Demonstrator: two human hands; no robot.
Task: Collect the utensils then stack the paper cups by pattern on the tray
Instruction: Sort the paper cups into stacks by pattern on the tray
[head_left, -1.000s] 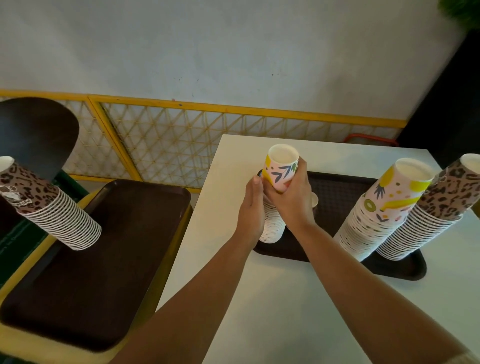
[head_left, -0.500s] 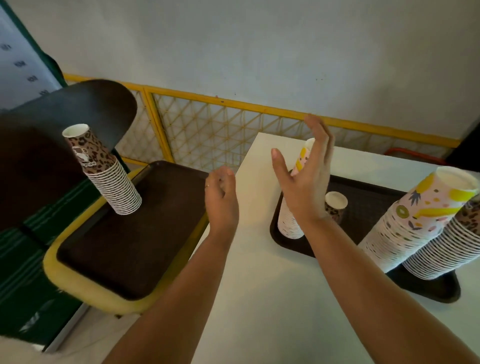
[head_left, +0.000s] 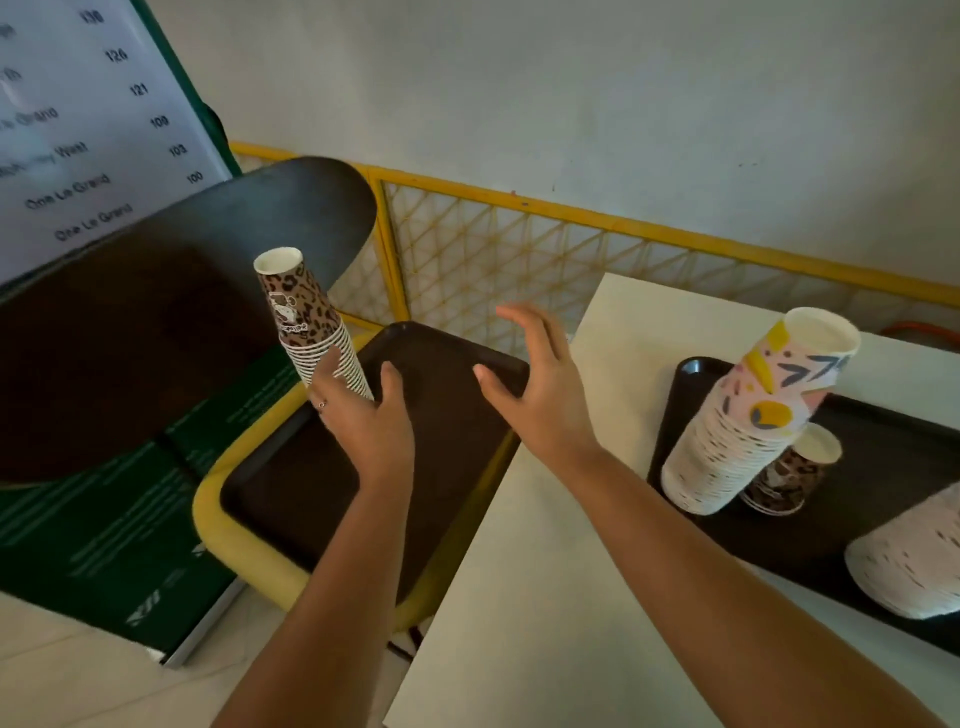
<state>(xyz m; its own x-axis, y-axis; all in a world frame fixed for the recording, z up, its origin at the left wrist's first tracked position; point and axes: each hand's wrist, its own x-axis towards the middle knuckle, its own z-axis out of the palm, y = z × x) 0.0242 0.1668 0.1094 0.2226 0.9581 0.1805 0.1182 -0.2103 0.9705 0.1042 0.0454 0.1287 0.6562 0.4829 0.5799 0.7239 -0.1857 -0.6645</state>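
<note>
Leopard-print cup stack (head_left: 311, 332), far-left corner of chair tray (head_left: 457, 415) | left hand (head_left: 366, 415) fingers spread, touching base | right hand (head_left: 540, 395) open, empty | advice: grip low with both hands, keep upright.

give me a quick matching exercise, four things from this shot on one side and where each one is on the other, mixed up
Things:
1. tall leopard-print paper cup stack
2. pink and yellow patterned paper cup stack
3. single short leopard-print paper cup
4. right hand

Places:
A. behind the pink stack
B. at the left hand
C. in the air, fingers spread
D. on the white table's dark tray

Pairs: 1-B, 2-D, 3-A, 4-C
</note>
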